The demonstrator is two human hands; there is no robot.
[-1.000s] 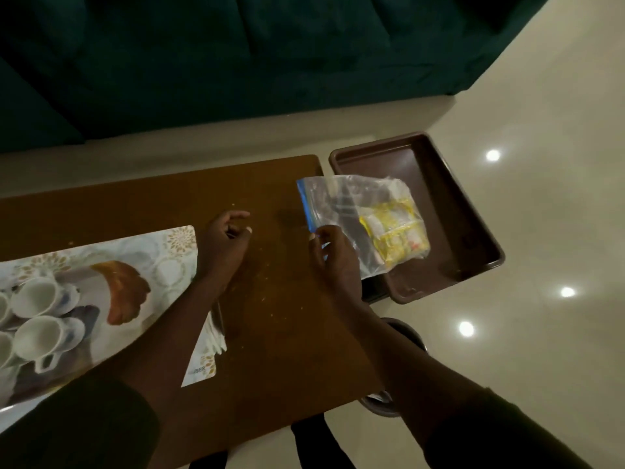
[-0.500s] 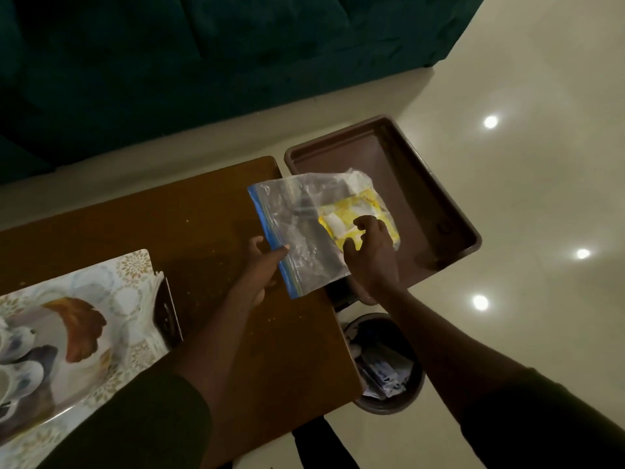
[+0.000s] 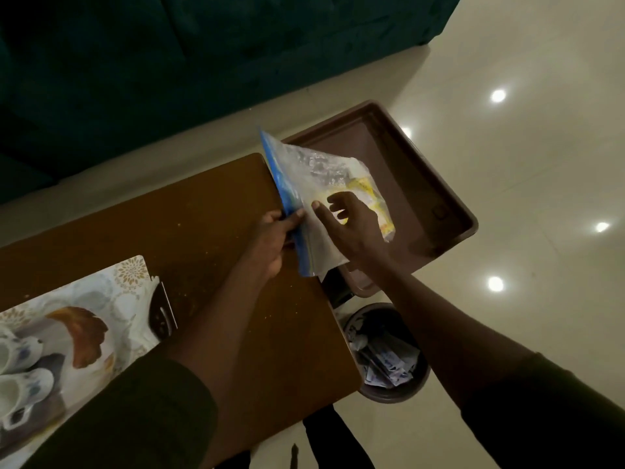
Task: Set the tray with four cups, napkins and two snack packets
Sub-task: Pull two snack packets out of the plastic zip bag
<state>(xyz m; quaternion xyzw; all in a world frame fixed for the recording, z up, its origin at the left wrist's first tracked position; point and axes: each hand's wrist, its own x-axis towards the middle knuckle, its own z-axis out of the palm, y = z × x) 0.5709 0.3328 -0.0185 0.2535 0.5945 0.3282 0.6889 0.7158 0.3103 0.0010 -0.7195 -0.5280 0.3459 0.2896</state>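
Note:
A clear zip bag [image 3: 314, 174] with a blue seal strip holds yellow snack packets [image 3: 367, 194]. My left hand [image 3: 270, 242] pinches the bag's blue edge at the table's right end. My right hand [image 3: 351, 228] lies against the bag's side with fingers spread, over the packets. Behind the bag is a brown tray [image 3: 436, 184], bare inside where I can see it. At the far left a patterned tray [image 3: 101, 299] carries white cups with blue print [image 3: 20, 390].
The brown wooden table [image 3: 203, 231] has crumbs on it. A dark phone-like object [image 3: 162, 313] leans at the patterned tray's edge. A round waste bin [image 3: 389, 353] with wrappers stands on the glossy floor below the table corner. A dark teal sofa [image 3: 169, 62] runs behind.
My left hand came across from the table and took the bag's blue edge. My right hand shifted from the bag's corner onto its side. The bag now stands more upright.

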